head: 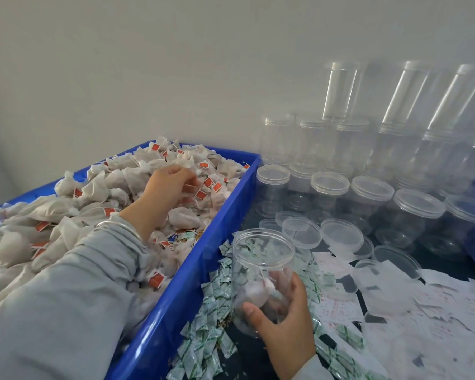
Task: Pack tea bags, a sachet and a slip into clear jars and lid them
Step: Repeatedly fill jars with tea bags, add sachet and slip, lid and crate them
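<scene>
— While the left hand (173,185) reaches into the blue crate (203,259) on the left, what has it got?
— Its fingers are curled into the heap of tea bags (99,193), pinching at one near the far end.
— And the right hand (283,311)?
— Wrapped round the low part of an open clear jar (261,270), near and just right of the crate. At least one tea bag lies inside.
— Sachets, slips?
— Green-printed sachets (214,305) are strewn under and around the jar; white slips (412,311) lie right of them. Loose lids (340,235) sit beyond, with lidded jars (368,198) stacked far right.
</scene>
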`<state>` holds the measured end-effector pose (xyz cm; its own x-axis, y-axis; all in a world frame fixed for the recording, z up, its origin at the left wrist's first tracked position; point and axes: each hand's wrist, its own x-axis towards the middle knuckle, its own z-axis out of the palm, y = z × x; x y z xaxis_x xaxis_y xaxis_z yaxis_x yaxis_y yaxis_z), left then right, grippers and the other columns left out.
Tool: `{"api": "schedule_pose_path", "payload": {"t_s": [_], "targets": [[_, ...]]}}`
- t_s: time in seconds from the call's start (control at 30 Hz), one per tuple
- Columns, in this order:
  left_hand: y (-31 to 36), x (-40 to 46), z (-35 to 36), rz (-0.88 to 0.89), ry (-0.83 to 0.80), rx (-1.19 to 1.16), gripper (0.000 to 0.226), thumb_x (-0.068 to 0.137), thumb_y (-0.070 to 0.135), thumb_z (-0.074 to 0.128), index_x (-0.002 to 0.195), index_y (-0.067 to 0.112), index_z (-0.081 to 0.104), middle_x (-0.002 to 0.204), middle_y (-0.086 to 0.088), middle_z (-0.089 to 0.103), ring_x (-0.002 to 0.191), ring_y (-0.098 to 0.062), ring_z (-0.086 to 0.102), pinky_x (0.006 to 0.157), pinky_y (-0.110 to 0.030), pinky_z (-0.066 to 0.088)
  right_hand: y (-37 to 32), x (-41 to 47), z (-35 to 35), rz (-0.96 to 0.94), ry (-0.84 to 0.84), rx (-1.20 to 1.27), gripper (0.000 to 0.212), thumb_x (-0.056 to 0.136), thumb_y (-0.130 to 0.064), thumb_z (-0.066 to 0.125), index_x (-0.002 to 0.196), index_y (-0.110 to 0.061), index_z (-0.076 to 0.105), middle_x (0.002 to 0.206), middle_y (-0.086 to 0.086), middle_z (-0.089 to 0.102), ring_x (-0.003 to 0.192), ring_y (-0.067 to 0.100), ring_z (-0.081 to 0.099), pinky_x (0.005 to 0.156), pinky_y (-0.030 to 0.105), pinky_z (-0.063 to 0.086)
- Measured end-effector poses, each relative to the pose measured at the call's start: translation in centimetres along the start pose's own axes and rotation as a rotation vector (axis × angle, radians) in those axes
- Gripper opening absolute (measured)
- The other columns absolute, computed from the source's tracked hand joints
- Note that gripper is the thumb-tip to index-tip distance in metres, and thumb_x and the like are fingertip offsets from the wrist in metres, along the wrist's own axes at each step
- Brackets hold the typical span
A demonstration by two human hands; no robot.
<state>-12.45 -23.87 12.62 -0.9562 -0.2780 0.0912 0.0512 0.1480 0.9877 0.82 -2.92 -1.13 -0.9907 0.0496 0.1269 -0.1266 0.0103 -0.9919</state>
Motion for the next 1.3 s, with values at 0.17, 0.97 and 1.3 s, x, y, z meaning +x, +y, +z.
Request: {"api": "schedule_pose_path", "payload": {"t_s": [0.17,0.97,1.3], "targets": [[-4.1,2.0,-0.5,0.092,-0.007,0.731,0.02,0.094,0.015,0.046,0.096,0.021,0.065,0.093,0.001,0.065,0.075,-0.018,0.062,0.061,-0.028,0.049,0.0,-0.1,-0.2,-0.035,-0.019,-0.022,0.083,0.058,-0.026,0.088,0.122,-0.044,0.039,0.124,-0.028,0.049,0.115,-0.011,0.048,0.107,0.036,0.04],[-4.9,3.0,-0.2,-0.089,-0.099,1.133,0.032,0.098,0.019,0.042,0.115,-0.002,0.059,0.114,-0.018,0.062,0.102,-0.029,0.06,0.081,-0.033,0.047,-0.6,0.1,-0.3,-0.03,-0.043,0.04,0.098,0.051,-0.035,0.088,0.131,-0.043,0.031,0.134,-0.022,0.045,0.128,0.005,0.044,0.11,0.035,0.036],[0.3,0.5,0.2,-0.422,-0.345,-0.569,0.036,0.097,0.023,0.046,0.127,0.005,0.045,0.106,-0.026,0.064,0.075,-0.033,0.071,0.052,-0.032,0.057,-0.3,0.2,-0.6,-0.03,-0.043,0.002,0.094,0.059,-0.023,0.088,0.129,-0.045,0.028,0.133,-0.024,0.044,0.128,0.004,0.043,0.111,0.033,0.034]]}}
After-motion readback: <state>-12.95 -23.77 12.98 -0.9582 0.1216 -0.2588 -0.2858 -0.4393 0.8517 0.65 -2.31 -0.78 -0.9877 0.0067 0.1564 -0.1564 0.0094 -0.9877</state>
